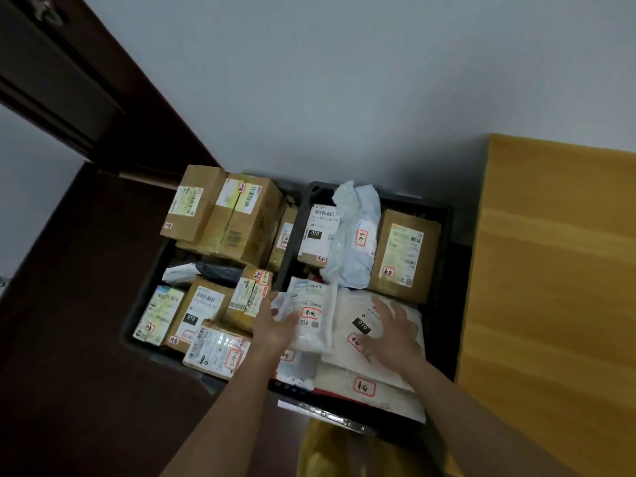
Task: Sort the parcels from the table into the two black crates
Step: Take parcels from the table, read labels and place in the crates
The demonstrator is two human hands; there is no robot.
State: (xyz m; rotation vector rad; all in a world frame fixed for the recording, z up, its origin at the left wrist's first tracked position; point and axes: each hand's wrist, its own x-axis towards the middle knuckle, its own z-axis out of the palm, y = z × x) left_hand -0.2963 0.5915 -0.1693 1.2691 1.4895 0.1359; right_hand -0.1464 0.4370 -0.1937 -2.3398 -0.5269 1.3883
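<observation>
Both hands are working in the right crate [444,215] — left hand [275,325] gripping a small white parcel [311,316], right hand [392,333] pressing open-fingered on a flat white mailer [347,325] — and the parcel is probably best laid flat beside it, label up.

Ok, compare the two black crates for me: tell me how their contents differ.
The left crate holds mostly brown cardboard boxes, stacked above its rim at the back; the right crate holds mostly white soft mailers, with cardboard boxes at the back. Both hands are over the right crate: the left hand holds a white mailer, the right hand rests on another. Both crates look nearly full.
</observation>
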